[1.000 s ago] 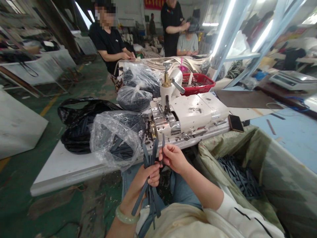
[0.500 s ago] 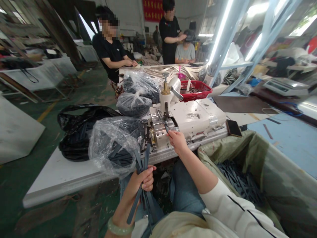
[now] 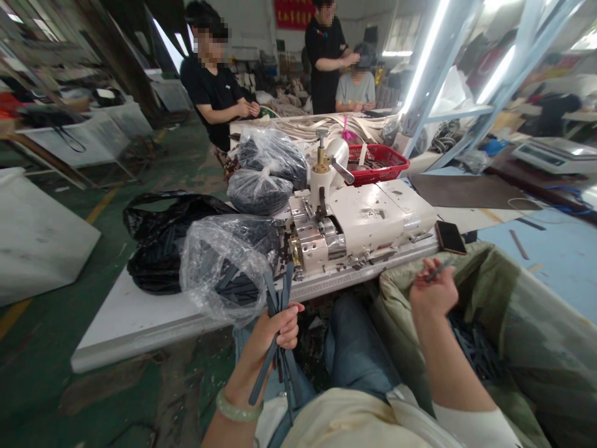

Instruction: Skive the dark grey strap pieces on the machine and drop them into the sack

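My left hand [image 3: 278, 328] is closed round a bundle of dark grey strips [image 3: 276, 348] that fan out above and below the fist, in front of the table edge. My right hand [image 3: 433, 294] is closed on a single dark strip [image 3: 438, 269] and hovers over the rim of the large green sack [image 3: 508, 323], which holds several more strips [image 3: 476, 348]. The cream machine [image 3: 354, 224] stands on the white table [image 3: 130, 317] between the two hands, with nothing of mine touching it.
A clear plastic bag of strips [image 3: 224, 267] and black bags [image 3: 158, 242] lie left of the machine. A phone [image 3: 450, 237] rests by the machine's right end. A red basket [image 3: 380, 160] sits behind. Three people work at the far table.
My right hand went from the bundle up to the machine, then swung right and now holds one strip over the sack. My left hand kept hold of the bundle.
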Tool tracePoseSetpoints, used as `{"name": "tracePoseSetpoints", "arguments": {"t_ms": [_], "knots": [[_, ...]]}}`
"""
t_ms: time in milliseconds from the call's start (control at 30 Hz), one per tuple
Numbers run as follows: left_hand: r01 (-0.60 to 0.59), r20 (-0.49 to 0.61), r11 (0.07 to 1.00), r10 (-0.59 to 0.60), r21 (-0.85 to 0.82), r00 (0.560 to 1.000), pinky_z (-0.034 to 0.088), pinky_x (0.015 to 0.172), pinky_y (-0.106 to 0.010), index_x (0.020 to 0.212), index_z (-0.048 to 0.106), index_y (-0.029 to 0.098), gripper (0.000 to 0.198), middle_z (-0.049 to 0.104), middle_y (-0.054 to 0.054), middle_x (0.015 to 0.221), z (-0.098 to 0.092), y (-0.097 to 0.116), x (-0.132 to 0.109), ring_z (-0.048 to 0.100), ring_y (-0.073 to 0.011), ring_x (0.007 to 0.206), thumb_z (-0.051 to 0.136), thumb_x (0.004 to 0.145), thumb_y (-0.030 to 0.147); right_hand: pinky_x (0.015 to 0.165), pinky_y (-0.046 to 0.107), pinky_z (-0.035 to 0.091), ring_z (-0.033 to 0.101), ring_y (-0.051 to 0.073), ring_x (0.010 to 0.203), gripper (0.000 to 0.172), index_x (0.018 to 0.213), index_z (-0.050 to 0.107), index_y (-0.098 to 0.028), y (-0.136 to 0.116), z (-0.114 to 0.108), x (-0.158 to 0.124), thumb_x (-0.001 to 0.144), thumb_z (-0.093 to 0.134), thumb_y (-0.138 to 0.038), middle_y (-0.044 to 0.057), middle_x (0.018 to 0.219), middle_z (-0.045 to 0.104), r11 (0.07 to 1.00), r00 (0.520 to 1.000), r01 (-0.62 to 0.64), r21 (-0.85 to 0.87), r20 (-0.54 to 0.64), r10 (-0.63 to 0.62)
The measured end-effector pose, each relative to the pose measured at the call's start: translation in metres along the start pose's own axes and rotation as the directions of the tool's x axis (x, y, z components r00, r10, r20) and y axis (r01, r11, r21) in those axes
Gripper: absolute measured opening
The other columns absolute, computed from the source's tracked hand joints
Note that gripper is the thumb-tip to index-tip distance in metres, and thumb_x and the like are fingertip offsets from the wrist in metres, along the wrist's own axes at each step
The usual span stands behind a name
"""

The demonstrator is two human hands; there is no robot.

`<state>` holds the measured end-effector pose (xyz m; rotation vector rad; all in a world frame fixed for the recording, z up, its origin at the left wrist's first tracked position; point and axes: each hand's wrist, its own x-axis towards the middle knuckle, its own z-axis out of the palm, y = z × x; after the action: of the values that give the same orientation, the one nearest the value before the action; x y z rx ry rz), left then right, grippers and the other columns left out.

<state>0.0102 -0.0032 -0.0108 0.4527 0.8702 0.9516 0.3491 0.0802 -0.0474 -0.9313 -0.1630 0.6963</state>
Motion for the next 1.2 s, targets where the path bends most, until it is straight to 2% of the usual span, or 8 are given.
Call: {"name": "tracePoseSetpoints", "arguments": {"t_ms": [100,200,233,367,433,633,933,1200], "knots": [[0.037,0.055,0.999,-0.039,0.032,0.998,0.02,0.037,-0.014,0.086,0.066,0.012,0.026,0.035,0.011,0.045,0.006,0.001,0.004,0.023,-0.0005,0.036,0.076,0.071,0.03,0.05,0.024,0.052,0.061,0.015,0.069,0.043,0.091,0.057,-0.014,-0.023,-0.05,0.019,0.089,0.04,-0.054,0.011,0.088,0.062,0.961,0.959,-0.267,0.069,-0.08,0.272],[0.053,0.106,0.997,-0.058,0.048,0.993,0.019,0.037,-0.014,0.085,0.066,0.012,0.024,0.035,0.011,0.045,0.016,-0.002,0.012,0.023,-0.0003,0.035,0.075,0.072,0.03,0.051,0.022,0.051,0.058,0.012,0.062,0.025,0.092,0.058,-0.016,-0.017,-0.041,-0.019,0.086,0.054,-0.04,0.004,0.077,0.059,0.896,0.89,-0.439,-0.066,0.109,0.444],[0.061,0.121,0.997,-0.067,0.053,0.99,0.018,0.036,-0.014,0.085,0.066,0.012,0.024,0.035,0.011,0.045,0.019,-0.004,0.014,0.023,-0.0004,0.035,0.075,0.072,0.03,0.049,0.019,0.048,0.054,0.009,0.056,0.019,0.091,0.059,-0.016,-0.011,-0.027,-0.041,0.083,0.061,-0.033,0.0,0.071,0.057,0.857,0.822,-0.49,-0.159,0.244,0.515],[0.142,0.175,0.985,-0.157,0.098,0.972,0.02,0.035,-0.016,0.084,0.067,0.012,0.024,0.036,0.01,0.043,0.026,-0.013,0.018,0.025,-0.0015,0.034,0.075,0.073,0.031,0.039,0.017,0.031,0.039,0.006,0.042,0.038,0.112,0.061,-0.019,0.022,0.044,-0.119,0.083,0.065,-0.043,-0.005,0.06,0.054,0.775,0.382,-0.421,-0.472,0.682,0.623],[0.17,0.177,0.979,-0.188,0.108,0.966,0.02,0.035,-0.016,0.085,0.067,0.012,0.024,0.036,0.01,0.043,0.025,-0.016,0.015,0.025,-0.0017,0.034,0.074,0.073,0.031,0.036,0.018,0.018,0.028,0.004,0.037,0.038,0.098,0.066,-0.015,0.035,0.069,-0.139,0.083,0.064,-0.05,-0.008,0.047,0.044,0.775,0.283,-0.341,-0.532,0.728,0.624],[0.057,0.051,0.998,-0.058,0.023,0.997,0.018,0.036,-0.015,0.089,0.066,0.012,0.028,0.034,0.011,0.045,0.007,-0.005,-0.003,0.022,-0.0008,0.034,0.076,0.071,0.031,0.035,0.019,0.016,0.025,0.004,0.036,0.034,0.076,0.066,-0.015,0.044,0.09,-0.141,0.077,0.069,-0.048,-0.008,0.043,0.039,0.87,0.595,-0.405,-0.282,0.642,0.485],[-0.074,0.033,0.997,0.075,-0.033,0.997,0.021,0.036,-0.013,0.082,0.064,0.011,0.03,0.032,0.011,0.046,0.018,0.012,0.0,0.022,-0.0003,0.034,0.076,0.074,0.038,0.034,0.016,0.02,0.028,0.003,0.036,0.035,0.079,0.065,-0.014,0.033,0.086,-0.147,0.076,0.07,-0.048,-0.007,0.046,0.044,0.842,0.588,-0.448,-0.3,0.611,0.53],[-0.055,-0.019,0.998,0.054,-0.029,0.998,0.023,0.034,-0.013,0.07,0.059,0.012,0.031,0.032,0.011,0.043,0.018,0.005,0.008,0.022,-0.0001,0.033,0.076,0.073,0.038,0.038,0.018,0.037,0.046,0.006,0.039,0.03,0.081,0.069,-0.016,0.04,0.067,-0.148,0.08,0.068,-0.046,-0.003,0.054,0.058,0.881,0.473,-0.349,-0.321,0.75,0.461]]}}
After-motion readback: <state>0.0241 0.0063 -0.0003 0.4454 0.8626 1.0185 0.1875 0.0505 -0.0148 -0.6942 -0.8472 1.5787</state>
